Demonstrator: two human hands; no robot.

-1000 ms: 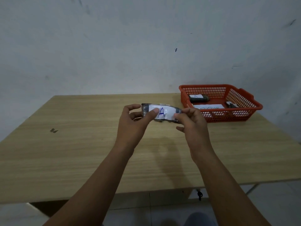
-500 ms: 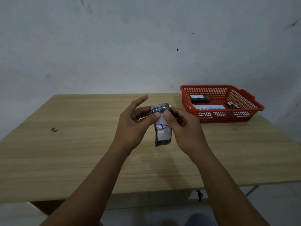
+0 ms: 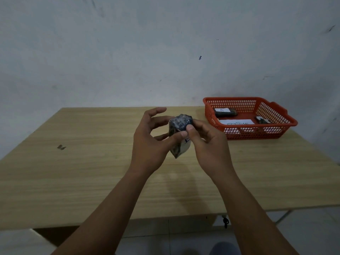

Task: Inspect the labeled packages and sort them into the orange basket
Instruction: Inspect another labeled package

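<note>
A pale grey wall (image 3: pixel 128 52) fills the upper half of the view, scuffed and marked with a few dark specks. Below it lies the wooden surface (image 3: pixel 73 181), light tan with a fine grain, reaching from the wall to the near edge, where tiled floor (image 3: pixel 165 242) shows underneath.

The orange basket (image 3: pixel 276 134) sits on the far right part of the surface, close to the wall, with meshed sides and a handle on its right end. Inside it lie a dark package with a white label marked A (image 3: pixel 226 111) near the back wall, a white paper sheet (image 3: pixel 236 122) with writing too small to read on the floor of the basket, and a second small dark package (image 3: pixel 263 120) toward the right side.

Two bare forearms rise from the bottom edge and meet above the middle of the surface. The left hand (image 3: pixel 152 142) pinches the package (image 3: pixel 179 133) with its thumb across the front, the index finger raised and spread. The right hand (image 3: pixel 209 144) grips the same package from the right, thumb pressed on its upper front. The package is held upright in the air, left of the basket and apart from it; it is dark and shiny, with part of a white label showing low between the thumbs.

A small dark mark (image 3: pixel 61 147) sits on the surface far left.
</note>
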